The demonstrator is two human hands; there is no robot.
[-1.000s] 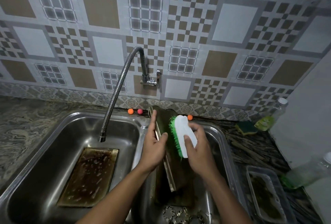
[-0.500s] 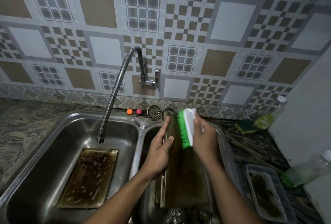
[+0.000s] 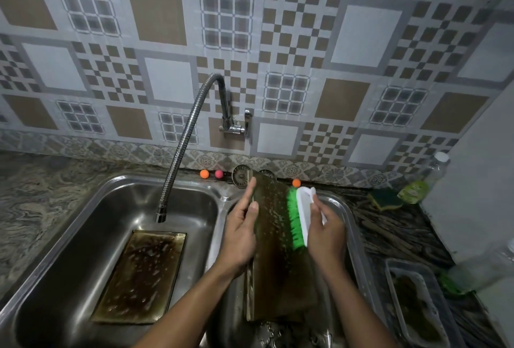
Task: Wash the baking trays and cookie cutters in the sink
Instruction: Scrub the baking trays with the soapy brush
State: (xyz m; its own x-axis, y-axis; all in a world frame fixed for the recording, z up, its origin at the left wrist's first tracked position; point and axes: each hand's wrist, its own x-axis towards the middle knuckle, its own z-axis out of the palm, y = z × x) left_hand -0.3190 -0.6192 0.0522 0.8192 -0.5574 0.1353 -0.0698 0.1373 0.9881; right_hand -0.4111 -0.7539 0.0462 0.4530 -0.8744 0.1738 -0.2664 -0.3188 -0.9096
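A dark, soapy baking tray (image 3: 274, 258) stands tilted in the right sink basin (image 3: 351, 225). My left hand (image 3: 241, 232) holds its left rim, index finger stretched up along the edge and thumb on the tray face. My right hand (image 3: 324, 232) grips a white scrub brush (image 3: 301, 215) whose green bristles press against the tray's right side. A second greasy baking tray (image 3: 141, 275) lies flat on the floor of the left sink basin (image 3: 83, 236). Metal cookie cutters (image 3: 271, 332) show at the near end of the right basin, partly hidden by the tray.
A flexible faucet (image 3: 183, 152) arches over the left basin. Small coloured balls (image 3: 204, 174) and drain strainers (image 3: 241, 176) sit at the sink's back edge. On the right counter: a green sponge (image 3: 385, 199), a soap bottle (image 3: 420, 183), a clear container (image 3: 417, 303) and a lying bottle (image 3: 484, 269).
The tray has been laid back to a flatter tilt. My right hand moved the brush up to the tray's top, then back down its right side. My left hand shifted along the left rim.
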